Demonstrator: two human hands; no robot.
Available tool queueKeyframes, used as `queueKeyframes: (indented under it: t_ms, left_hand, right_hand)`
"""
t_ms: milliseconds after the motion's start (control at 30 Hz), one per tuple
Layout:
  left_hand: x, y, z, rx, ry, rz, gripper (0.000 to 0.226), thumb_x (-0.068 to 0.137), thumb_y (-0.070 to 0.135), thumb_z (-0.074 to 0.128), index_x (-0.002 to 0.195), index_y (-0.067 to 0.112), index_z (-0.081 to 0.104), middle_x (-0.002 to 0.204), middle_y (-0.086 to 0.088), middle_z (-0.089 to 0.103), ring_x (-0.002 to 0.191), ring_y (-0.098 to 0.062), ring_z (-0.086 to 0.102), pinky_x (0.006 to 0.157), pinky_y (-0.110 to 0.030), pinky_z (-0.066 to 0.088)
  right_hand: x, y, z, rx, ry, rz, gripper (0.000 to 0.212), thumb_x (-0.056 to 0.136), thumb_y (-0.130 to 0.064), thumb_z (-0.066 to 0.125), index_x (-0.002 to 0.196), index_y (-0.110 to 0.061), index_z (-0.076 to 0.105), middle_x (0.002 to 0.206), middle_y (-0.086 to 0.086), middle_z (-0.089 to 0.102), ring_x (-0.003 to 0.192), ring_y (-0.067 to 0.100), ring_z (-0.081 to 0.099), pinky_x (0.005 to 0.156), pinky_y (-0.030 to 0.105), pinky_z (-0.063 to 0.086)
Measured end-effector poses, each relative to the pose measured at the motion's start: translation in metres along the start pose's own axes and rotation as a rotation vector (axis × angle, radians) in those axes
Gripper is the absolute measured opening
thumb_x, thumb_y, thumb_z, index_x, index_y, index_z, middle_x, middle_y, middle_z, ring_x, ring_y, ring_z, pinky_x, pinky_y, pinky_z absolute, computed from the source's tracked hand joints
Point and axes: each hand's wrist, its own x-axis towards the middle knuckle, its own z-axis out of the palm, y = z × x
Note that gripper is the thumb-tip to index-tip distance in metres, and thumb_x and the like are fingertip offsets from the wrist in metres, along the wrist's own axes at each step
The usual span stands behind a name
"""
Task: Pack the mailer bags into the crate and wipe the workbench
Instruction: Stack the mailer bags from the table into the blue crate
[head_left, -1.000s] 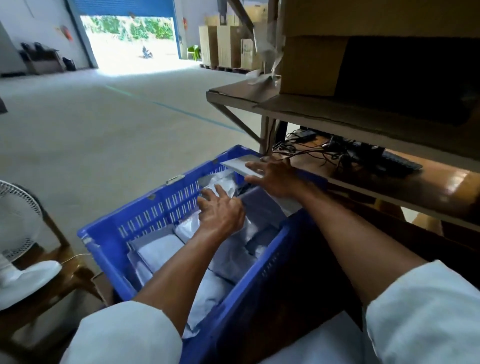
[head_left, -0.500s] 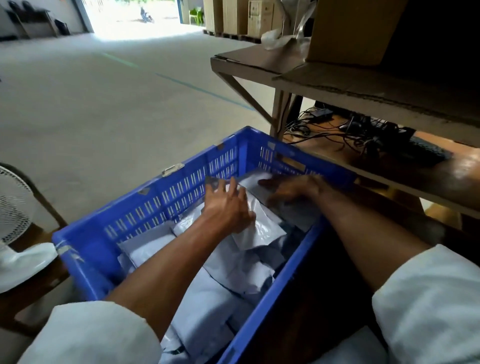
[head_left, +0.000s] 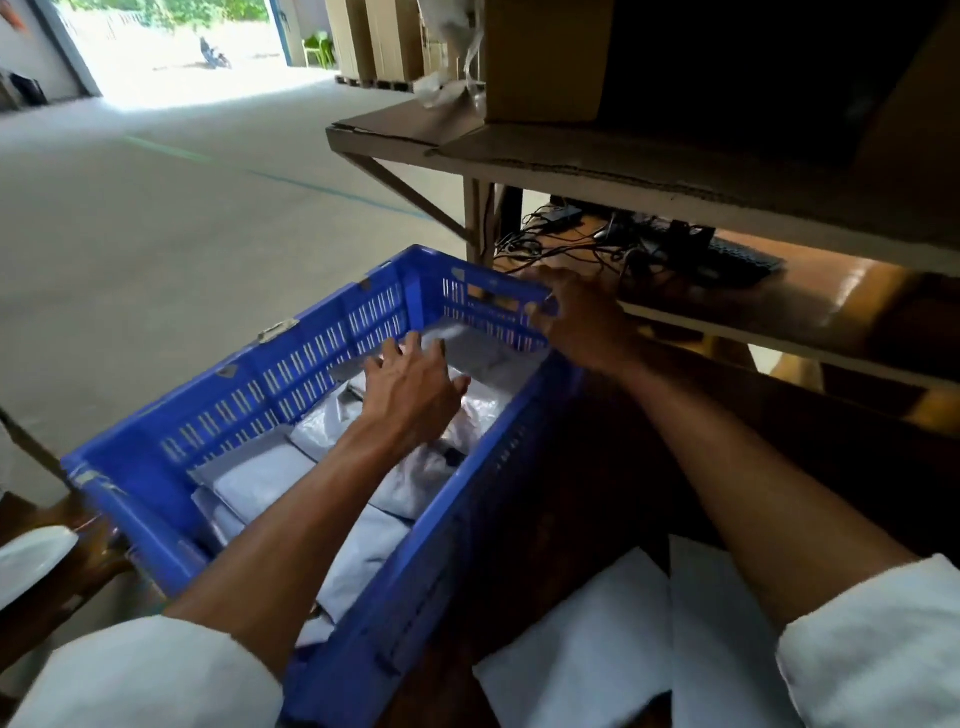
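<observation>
Left hand hovering over bags in crate, fingers spread. Right hand sitting at crate's far corner; grip unclear.

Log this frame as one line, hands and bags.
stage: packing | left hand: open, spread over mailer bags in crate | right hand: grips crate's far rim | loose bags: on workbench, unpacked
</observation>
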Motion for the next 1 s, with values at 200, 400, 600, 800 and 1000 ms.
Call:
queueKeyframes:
  t_ms: [200,400,600,800,1000]
  left_hand:
    - [-0.079,0.094,-0.008,-0.294,0.230,0.399,0.044,0.092,0.037,0.056,0.133,0.023,0.050,0.134,-0.005,0.051,0.121,-0.029,0.045,0.101,-0.046,0.037]
    - [-0.162,0.149,0.088,-0.083,-0.241,0.404,0.068,0.092,0.057,0.050,0.152,0.033,0.029,0.152,0.001,0.034,0.137,-0.026,0.033,0.109,-0.047,0.030]
    - [-0.208,0.131,0.124,-0.167,-0.399,0.326,0.086,0.083,0.076,0.049,0.156,0.040,0.019,0.165,0.002,0.013,0.148,-0.025,0.018,0.119,-0.044,0.024]
    - [-0.215,0.128,0.133,-0.158,-0.249,0.064,0.093,0.085,0.078,0.044,0.160,0.029,0.017,0.166,-0.010,0.013,0.148,-0.034,0.021,0.117,-0.044,0.025]
    - [-0.231,0.124,0.133,-0.104,-0.261,0.111,0.087,0.089,0.071,0.041,0.161,0.035,0.007,0.168,-0.010,-0.003,0.151,-0.041,0.007,0.118,-0.055,0.019]
  right_hand:
    - [-0.170,0.061,-0.045,-0.007,0.019,0.322,0.026,0.092,-0.021,0.060,0.116,-0.024,0.069,0.117,0.004,0.070,0.107,0.022,0.065,0.094,0.037,0.051]
    - [-0.310,0.084,-0.014,-0.285,-0.220,0.574,0.061,0.088,-0.056,0.045,0.140,-0.026,0.045,0.143,0.005,0.051,0.130,0.033,0.045,0.105,0.051,0.042]
    - [-0.367,0.074,0.009,-0.374,-0.406,0.532,0.072,0.091,-0.067,0.033,0.154,-0.040,0.011,0.164,0.008,0.011,0.148,0.037,0.012,0.115,0.059,0.014]
    - [-0.375,0.086,0.007,-0.415,-0.301,0.447,0.067,0.093,-0.065,0.032,0.154,-0.039,0.018,0.163,0.010,0.019,0.147,0.036,0.018,0.115,0.053,0.018]
    - [-0.388,0.080,0.032,-0.438,-0.223,0.434,0.062,0.098,-0.062,0.025,0.155,-0.037,0.023,0.159,0.016,0.028,0.142,0.043,0.031,0.110,0.059,0.029]
